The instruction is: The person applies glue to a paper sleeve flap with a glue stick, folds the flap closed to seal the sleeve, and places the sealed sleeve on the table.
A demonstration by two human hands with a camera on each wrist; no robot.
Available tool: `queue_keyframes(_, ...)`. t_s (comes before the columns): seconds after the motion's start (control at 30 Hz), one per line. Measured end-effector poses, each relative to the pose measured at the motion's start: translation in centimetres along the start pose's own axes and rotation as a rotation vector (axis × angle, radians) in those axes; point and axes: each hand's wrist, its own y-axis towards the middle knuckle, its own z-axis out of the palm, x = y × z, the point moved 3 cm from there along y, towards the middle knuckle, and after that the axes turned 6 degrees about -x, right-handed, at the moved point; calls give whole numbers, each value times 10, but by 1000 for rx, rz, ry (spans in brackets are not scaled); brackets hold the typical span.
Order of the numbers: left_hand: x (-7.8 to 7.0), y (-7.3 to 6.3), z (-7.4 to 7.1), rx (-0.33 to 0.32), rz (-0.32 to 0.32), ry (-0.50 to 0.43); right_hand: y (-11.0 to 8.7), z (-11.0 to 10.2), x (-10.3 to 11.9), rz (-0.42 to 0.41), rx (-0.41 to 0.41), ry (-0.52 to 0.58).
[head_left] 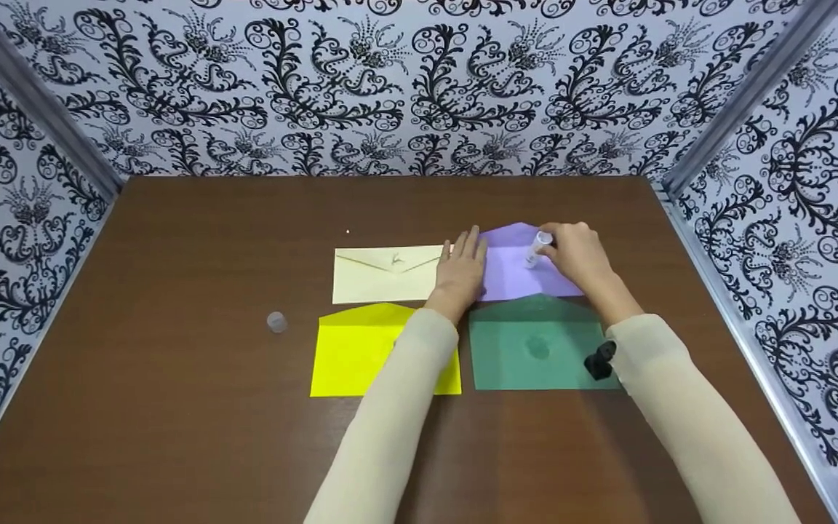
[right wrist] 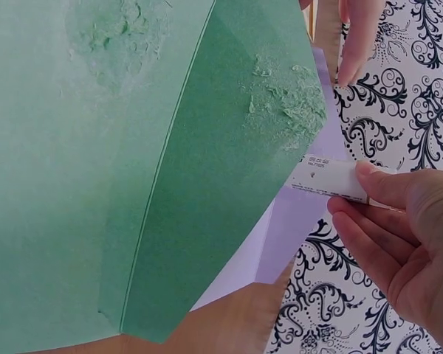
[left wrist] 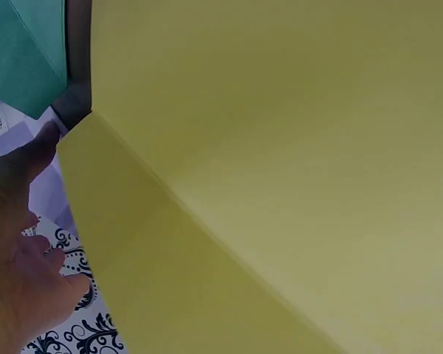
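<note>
In the head view my right hand (head_left: 583,255) pinches a white glue stick (head_left: 537,249) between thumb and fingers, its lower end over the lilac envelope (head_left: 500,275). The right wrist view shows printed text along the glue stick's barrel (right wrist: 328,179). My left hand (head_left: 461,276) lies with straight fingers at the lilac envelope's left edge, overlapping the right end of the cream envelope (head_left: 368,287). Nearest me are a yellow envelope (head_left: 346,356), partly covered by the left sleeve, and a green envelope (head_left: 503,356). Rough, glue-like patches mark the green envelope's flap (right wrist: 221,147) and body.
A small translucent cap (head_left: 277,322) stands on the brown table (head_left: 172,407), left of the yellow envelope. A tiny white speck (head_left: 348,231) lies behind the cream envelope. Patterned walls (head_left: 390,87) enclose the back and both sides.
</note>
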Motion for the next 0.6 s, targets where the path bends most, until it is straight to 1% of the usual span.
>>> queue_keyframes(0.13,0,2,-2,61,-14,-37,-2,-1,-1,13,-12,22)
queue_keyframes(0.27,1,2,-4,79,-23,-56,-4,-3,-5,40,-42,58)
queue_keyframes(0.37,-1,2,-5,66,-23,-59,-7,-5,-10,81,-71,111)
queue_keyframes(0.6,-7,1,-5,-1,-11,-112,-14,-17,-24,190,-142,279)
